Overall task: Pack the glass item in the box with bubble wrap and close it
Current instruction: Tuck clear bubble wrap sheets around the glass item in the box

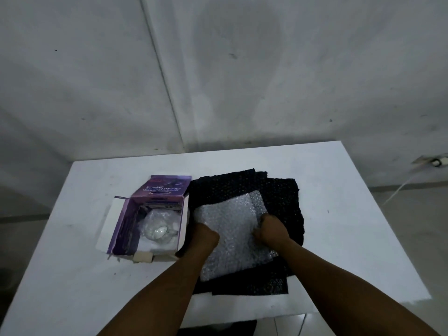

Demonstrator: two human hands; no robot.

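Note:
A purple box (121,229) stands open on the white table (339,190), its lid flap tilted back. Inside it lies the glass item (157,229), covered in clear wrap. To the box's right a sheet of bubble wrap (230,224) lies on a black cloth (281,192). My left hand (203,236) grips the sheet's left edge, close to the box's right wall. My right hand (269,231) grips the sheet's right side, fingers curled into it.
The black cloth covers the middle of the table, reaching near its front edge. A small pale block (143,257) lies at the box's front. A grey wall stands close behind the table. The floor shows on the right.

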